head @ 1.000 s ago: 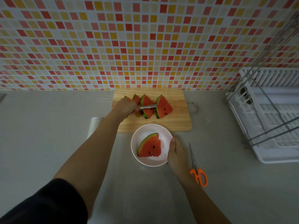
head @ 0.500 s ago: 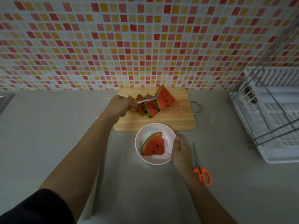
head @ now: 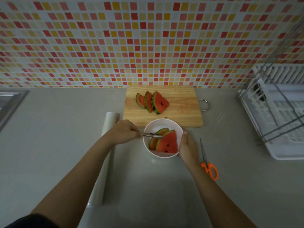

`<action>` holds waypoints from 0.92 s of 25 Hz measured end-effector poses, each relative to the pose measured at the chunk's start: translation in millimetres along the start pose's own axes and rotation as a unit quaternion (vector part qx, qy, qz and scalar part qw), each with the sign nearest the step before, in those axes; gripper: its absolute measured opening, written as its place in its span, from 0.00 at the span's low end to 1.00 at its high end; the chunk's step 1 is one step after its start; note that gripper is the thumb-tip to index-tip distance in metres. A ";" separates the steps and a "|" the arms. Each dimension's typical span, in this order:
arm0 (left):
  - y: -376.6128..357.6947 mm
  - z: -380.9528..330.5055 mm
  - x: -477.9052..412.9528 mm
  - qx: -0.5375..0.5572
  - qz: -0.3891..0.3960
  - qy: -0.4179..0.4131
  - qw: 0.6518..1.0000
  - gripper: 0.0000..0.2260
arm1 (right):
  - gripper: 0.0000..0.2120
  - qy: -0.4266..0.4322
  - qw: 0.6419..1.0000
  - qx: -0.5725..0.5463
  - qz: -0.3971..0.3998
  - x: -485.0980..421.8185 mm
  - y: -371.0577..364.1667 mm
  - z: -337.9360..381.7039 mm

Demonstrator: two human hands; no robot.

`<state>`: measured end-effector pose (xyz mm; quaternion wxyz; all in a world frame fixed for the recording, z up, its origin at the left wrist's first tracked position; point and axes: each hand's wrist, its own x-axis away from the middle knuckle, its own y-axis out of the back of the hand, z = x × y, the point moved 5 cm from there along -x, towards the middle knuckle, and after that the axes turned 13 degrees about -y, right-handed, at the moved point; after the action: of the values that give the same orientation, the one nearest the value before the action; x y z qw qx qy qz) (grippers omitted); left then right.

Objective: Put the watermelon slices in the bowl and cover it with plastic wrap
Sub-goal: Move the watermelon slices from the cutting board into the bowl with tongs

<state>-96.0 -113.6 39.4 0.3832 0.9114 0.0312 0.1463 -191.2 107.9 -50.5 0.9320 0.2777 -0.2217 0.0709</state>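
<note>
Moved: since half a second ago my left hand [head: 124,131] has come from the board [head: 181,112] to the bowl [head: 154,125] with one slice.
Left hand: fingers clamped on metal tongs [head: 152,135], whose tips touch the front slice [head: 167,143].
Right hand [head: 187,148]: fingers curled around the bowl's right side, thumb on the rim.
Bowl: on the bench [head: 57,137], just before the board; a second slice [head: 158,134] leans behind the front one.
Board: three slices [head: 152,102] lie overlapped.
Wrap: the roll of plastic wrap [head: 108,125] lies left of the bowl.
</note>
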 end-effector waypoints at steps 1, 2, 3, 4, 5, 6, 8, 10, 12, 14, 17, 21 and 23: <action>3.1 -6.2 -1.4 -0.059 0.008 -0.007 0.998 0.10 | 0.25 0.006 1.000 0.002 0.000 0.0 0.6 1.3; 10.1 -10.0 -2.5 -0.106 0.004 -0.009 0.994 0.12 | 0.24 0.010 1.000 0.002 0.000 -0.2 0.9 2.3; 19.9 -12.6 -4.1 -0.132 -0.011 -0.007 0.991 0.13 | 0.24 0.013 1.000 0.001 -0.001 -0.4 1.1 2.5; 30.6 -12.3 -6.2 -0.124 -0.040 0.002 0.992 0.13 | 0.24 0.017 1.000 0.002 -0.004 -0.1 1.4 2.4; 39.7 -9.5 -9.3 -0.082 -0.076 0.021 0.994 0.12 | 0.23 0.021 1.000 0.000 -0.006 0.2 1.2 2.2; 44.9 -3.4 -14.2 -0.027 -0.115 0.046 0.992 0.11 | 0.23 0.026 1.000 -0.005 -0.005 0.6 1.1 2.0; 41.7 11.2 -24.8 0.074 -0.168 0.114 0.976 0.10 | 0.22 0.027 0.999 -0.018 0.000 0.8 0.8 1.3; 22.3 22.4 -33.9 0.150 -0.178 0.155 0.960 0.08 | 0.22 0.026 1.000 -0.012 0.000 0.1 0.8 0.9; 4.3 26.6 -43.6 0.181 -0.182 0.152 0.954 0.06 | 0.22 0.023 1.000 -0.003 -0.001 -0.5 1.2 0.3; -5.9 27.9 -53.0 0.207 -0.202 0.131 0.948 0.06 | 0.22 0.025 1.000 -0.001 -0.002 -0.4 2.1 0.7; -8.1 31.0 -59.2 0.230 -0.229 0.110 0.939 0.06 | 0.22 0.025 1.000 0.002 0.002 -0.5 1.1 0.3; 11.0 27.3 -33.7 0.242 -0.204 0.044 0.948 0.10 | 0.24 0.012 1.000 -0.003 -0.001 0.2 0.6 -1.3; 17.7 29.2 -13.3 0.287 -0.149 0.005 0.946 0.08 | 0.24 -0.002 1.000 -0.011 -0.004 1.7 1.3 -2.6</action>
<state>-101.2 -148.5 29.4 0.1226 0.9671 0.2092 0.0766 -189.0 110.5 -51.0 0.9346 0.2688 -0.2237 0.0645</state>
